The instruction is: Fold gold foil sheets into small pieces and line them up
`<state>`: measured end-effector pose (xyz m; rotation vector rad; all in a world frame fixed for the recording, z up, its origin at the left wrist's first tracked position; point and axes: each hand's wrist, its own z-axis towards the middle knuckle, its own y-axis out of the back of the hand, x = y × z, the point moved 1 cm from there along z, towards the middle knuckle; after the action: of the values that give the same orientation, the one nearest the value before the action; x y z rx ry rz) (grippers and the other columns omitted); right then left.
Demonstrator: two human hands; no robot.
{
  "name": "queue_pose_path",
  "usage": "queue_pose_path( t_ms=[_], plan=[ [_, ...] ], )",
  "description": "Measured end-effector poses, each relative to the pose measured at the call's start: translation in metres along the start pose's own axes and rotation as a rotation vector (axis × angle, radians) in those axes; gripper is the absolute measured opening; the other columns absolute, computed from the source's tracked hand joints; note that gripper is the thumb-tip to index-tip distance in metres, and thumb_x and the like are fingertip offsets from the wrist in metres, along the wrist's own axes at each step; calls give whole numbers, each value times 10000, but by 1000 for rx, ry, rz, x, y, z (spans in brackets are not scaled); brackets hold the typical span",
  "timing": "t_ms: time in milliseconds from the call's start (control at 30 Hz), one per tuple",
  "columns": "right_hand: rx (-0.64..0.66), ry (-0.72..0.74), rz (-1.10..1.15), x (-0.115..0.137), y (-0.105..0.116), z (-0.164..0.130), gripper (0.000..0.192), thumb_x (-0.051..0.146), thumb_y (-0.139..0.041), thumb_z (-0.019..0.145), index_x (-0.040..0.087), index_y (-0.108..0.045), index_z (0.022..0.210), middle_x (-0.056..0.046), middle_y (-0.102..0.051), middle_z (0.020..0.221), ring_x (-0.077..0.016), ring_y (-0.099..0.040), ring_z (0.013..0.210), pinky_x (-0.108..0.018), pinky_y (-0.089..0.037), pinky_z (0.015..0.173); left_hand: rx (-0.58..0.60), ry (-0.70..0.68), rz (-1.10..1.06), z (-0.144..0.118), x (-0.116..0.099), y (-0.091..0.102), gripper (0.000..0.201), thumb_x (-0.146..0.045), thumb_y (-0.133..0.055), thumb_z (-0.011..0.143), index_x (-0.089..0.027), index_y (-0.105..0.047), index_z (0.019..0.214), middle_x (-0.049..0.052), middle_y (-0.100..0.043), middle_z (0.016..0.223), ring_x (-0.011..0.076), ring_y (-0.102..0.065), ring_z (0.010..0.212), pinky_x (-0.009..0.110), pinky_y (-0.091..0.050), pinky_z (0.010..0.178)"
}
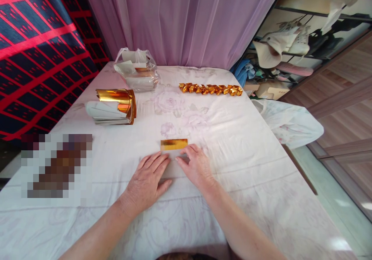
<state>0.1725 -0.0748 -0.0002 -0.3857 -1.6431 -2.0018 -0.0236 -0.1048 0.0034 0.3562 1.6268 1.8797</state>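
The gold foil [173, 144] lies on the worktop [247, 143], long axis crosswise, just beyond both hands. The left hand [147, 180] and right hand [197, 167] press flat, fingers spread, on its near white part; neither hand grips anything.

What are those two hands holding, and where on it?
Both hands, left hand and right hand, press flat on a gold foil paper on the table, fingers on its near, folded part. Nothing is lifted.
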Motion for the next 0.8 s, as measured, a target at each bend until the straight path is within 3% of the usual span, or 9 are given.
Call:
queue_pose_path(
  t_ms=[233, 333, 467, 800],
  plan=[
    [23, -16, -37, 5, 1, 1, 118, 299, -697, 838, 216, -640, 901, -62, -648, 968, -231, -626, 905, -358, -480, 794, -9, 20, -1, 0, -1, 0, 498, -457, -512, 941, -170, -551, 1347, 83, -578, 1418, 279, -462, 1338, 450, -288, 1141],
    [64, -15, 52, -2, 3, 2, 57, 203, -657, 834, 213, -638, 887, -57, -650, 968, -214, -629, 896, -345, -491, 799, -19, 43, -13, -1, -1, 0, 482, -483, -488, 956, -200, -569, 1337, 58, -581, 1420, 271, -458, 1341, 442, -284, 1141],
    [131, 6, 210, -12, 6, 2, 139, 113, -579, 826, 214, -645, 895, -48, -654, 977, -171, -637, 835, -311, -508, 768, -27, 43, -12, -2, -2, 1, 463, -486, -496, 956, -220, -584, 1324, 44, -584, 1419, 273, -453, 1340, 449, -286, 1134],
    [111, 13, 232, -12, 5, 1, 157, 128, -555, 840, 218, -665, 907, -59, -658, 994, -181, -646, 860, -333, -529, 802, -10, 18, -2, 5, -5, 6, 483, -500, -565, 916, -269, -598, 1338, 82, -572, 1386, 306, -464, 1297, 508, -314, 1108]
  ],
)
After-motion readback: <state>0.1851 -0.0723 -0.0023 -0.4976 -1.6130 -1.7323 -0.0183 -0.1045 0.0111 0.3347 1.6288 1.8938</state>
